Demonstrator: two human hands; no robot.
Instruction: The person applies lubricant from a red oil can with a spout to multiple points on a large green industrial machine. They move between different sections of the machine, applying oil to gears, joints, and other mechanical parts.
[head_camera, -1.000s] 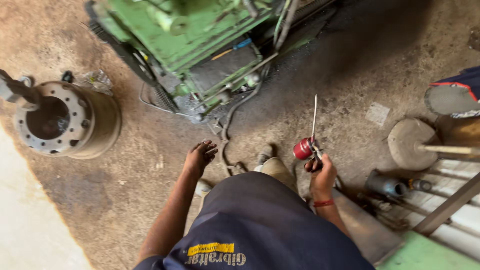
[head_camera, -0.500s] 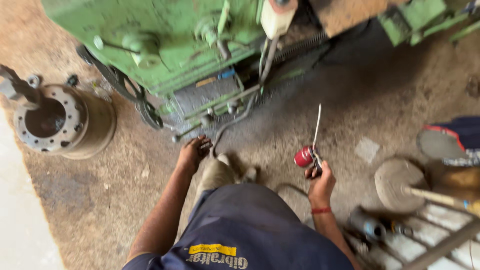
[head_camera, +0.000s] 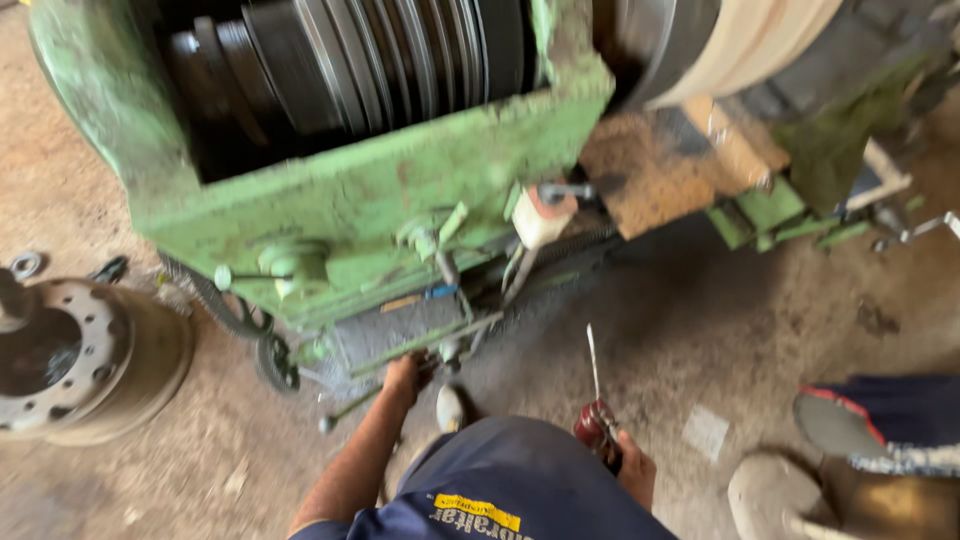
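Dirt floor (head_camera: 700, 330), oil-dark and gritty, runs under a big green machine (head_camera: 340, 200) with stacked pulley grooves (head_camera: 380, 60) showing in its open top and a drive belt (head_camera: 215, 300) hanging low at its left. The right hand (head_camera: 632, 470) is closed around a red oil can (head_camera: 593, 425) whose thin spout (head_camera: 593, 362) points up, close in front of the person's body and apart from the machine. The left hand (head_camera: 405, 375) reaches down by the machine's lower linkage; the picture is blurred, so I cannot tell whether its fingers are curled on a rod or simply loose beside it. A metal wheel hub (head_camera: 70, 360) sits on the floor well to the left. The main risk, to my eye, is that left hand: it is near rods, a belt and pulleys, and if any of these turn (I cannot tell that they do), fingers or the loose shirt (head_camera: 500, 490) could be drawn in. The long spout could also jab or bend against the frame, and spilled oil would make the footing slick.
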